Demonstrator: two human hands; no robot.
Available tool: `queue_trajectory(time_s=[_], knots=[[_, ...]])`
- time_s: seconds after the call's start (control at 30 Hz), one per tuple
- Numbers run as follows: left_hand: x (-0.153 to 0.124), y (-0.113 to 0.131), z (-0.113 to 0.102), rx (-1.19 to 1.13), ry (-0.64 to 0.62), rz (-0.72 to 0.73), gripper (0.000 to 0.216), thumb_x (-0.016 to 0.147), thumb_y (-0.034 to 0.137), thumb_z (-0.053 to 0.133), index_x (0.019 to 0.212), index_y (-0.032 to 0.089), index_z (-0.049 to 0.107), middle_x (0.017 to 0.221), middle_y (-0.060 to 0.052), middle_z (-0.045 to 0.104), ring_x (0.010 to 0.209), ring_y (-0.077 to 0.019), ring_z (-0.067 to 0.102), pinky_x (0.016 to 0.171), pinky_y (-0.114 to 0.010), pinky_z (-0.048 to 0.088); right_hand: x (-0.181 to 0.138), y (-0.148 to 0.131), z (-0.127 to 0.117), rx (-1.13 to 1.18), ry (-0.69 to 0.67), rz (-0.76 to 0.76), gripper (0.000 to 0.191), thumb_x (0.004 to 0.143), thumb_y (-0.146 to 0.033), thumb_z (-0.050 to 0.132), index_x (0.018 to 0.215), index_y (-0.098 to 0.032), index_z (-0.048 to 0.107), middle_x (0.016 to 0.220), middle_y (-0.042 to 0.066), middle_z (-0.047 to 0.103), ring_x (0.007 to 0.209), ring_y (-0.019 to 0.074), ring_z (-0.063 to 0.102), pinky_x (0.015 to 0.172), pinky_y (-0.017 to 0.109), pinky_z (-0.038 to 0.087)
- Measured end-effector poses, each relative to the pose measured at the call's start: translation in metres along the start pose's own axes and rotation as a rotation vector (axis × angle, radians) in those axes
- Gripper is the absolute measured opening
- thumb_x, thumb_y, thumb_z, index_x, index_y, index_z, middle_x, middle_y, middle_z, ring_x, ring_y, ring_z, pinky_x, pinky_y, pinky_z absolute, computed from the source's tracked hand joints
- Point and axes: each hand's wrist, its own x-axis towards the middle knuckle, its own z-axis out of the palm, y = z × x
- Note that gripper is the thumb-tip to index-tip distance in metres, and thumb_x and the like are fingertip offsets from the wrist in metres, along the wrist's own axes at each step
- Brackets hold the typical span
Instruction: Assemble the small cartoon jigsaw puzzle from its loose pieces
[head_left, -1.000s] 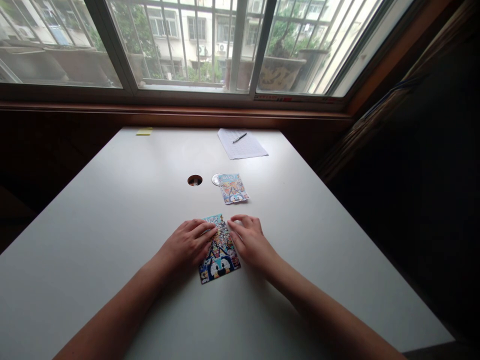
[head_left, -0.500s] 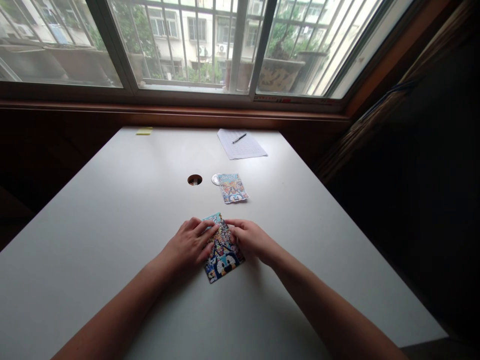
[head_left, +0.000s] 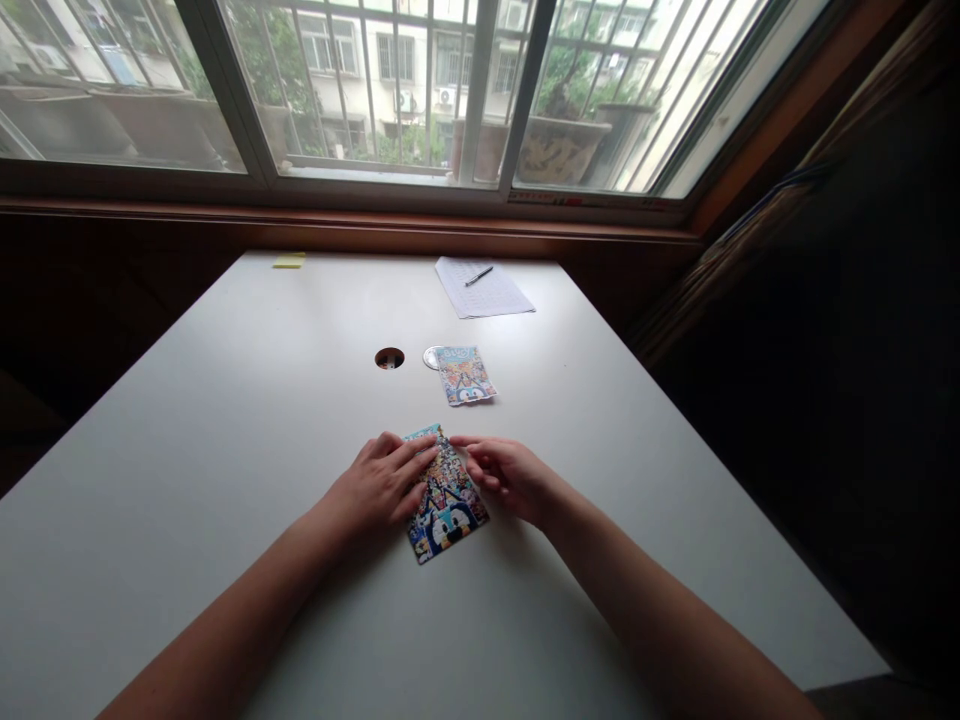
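Note:
A small jigsaw puzzle (head_left: 450,515) lies flat and slightly turned on the white table, its picture crowded with cartoon figures and a large blue dog's face at the near end. Spread over its upper left part is my left hand (head_left: 384,485), fingers stretched and lying on the surface, covering some of the picture. On the other side, my right hand (head_left: 517,480) has its index finger extended to the upper right edge, with the other fingers loosely curled and apart. Beyond both hands lies a paper sheet (head_left: 466,378) with the same picture in paler colours.
The paper sheet partly covers a round silver disc (head_left: 431,358). Left of it is a round hole (head_left: 389,359) in the table (head_left: 225,430). Farther back are printed papers (head_left: 495,300) with a pen (head_left: 478,276) on top, and a yellow sticky note (head_left: 289,261).
My right hand's lower fingers have drawn back a little from the puzzle's right edge, and its index finger is straighter. My left hand and the puzzle stay nearly in place.

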Motion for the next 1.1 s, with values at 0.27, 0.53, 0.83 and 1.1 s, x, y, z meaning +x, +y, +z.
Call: queue_trajectory(time_s=[0.27, 0.53, 0.83, 1.1], knots=[[0.000, 0.001, -0.001, -0.012, -0.012, -0.013, 0.049, 0.098, 0.032, 0.047, 0.146, 0.022, 0.045, 0.150, -0.006, 0.047, 0.118, -0.0243, 0.052, 0.106, -0.042, 0.035, -0.003, 0.001, 0.003, -0.081, 0.012, -0.003, 0.039, 0.082, -0.027, 0.060, 0.118, -0.013, 0.062, 0.063, -0.001, 0.059, 0.044, 0.0065, 0.038, 0.039, 0.017, 0.021], [0.002, 0.003, -0.004, -0.026, -0.017, -0.021, 0.049, 0.097, 0.030, 0.048, 0.145, 0.023, 0.045, 0.150, -0.004, 0.049, 0.116, -0.0237, 0.052, 0.106, -0.041, 0.035, -0.009, -0.003, 0.013, -0.261, -0.090, -0.037, 0.042, 0.086, -0.033, 0.059, 0.124, -0.014, 0.063, 0.062, 0.002, 0.065, 0.040, 0.0063, 0.036, 0.038, 0.018, 0.022], [0.001, 0.002, -0.002, -0.034, -0.001, -0.006, 0.048, 0.098, 0.031, 0.047, 0.145, 0.024, 0.046, 0.149, -0.004, 0.049, 0.116, -0.0241, 0.053, 0.106, -0.041, 0.035, -0.007, -0.001, 0.010, -0.063, -0.032, 0.003, 0.039, 0.082, -0.027, 0.060, 0.119, -0.014, 0.061, 0.059, -0.002, 0.060, 0.042, 0.0059, 0.035, 0.042, 0.017, 0.021], [0.001, 0.002, -0.002, 0.001, -0.026, -0.020, 0.047, 0.100, 0.035, 0.043, 0.147, 0.026, 0.044, 0.150, -0.002, 0.048, 0.118, -0.0241, 0.052, 0.106, -0.041, 0.035, -0.007, 0.000, 0.010, -0.027, -0.009, 0.018, 0.037, 0.081, -0.026, 0.061, 0.115, -0.014, 0.060, 0.058, -0.003, 0.057, 0.042, 0.0055, 0.035, 0.042, 0.017, 0.021]])
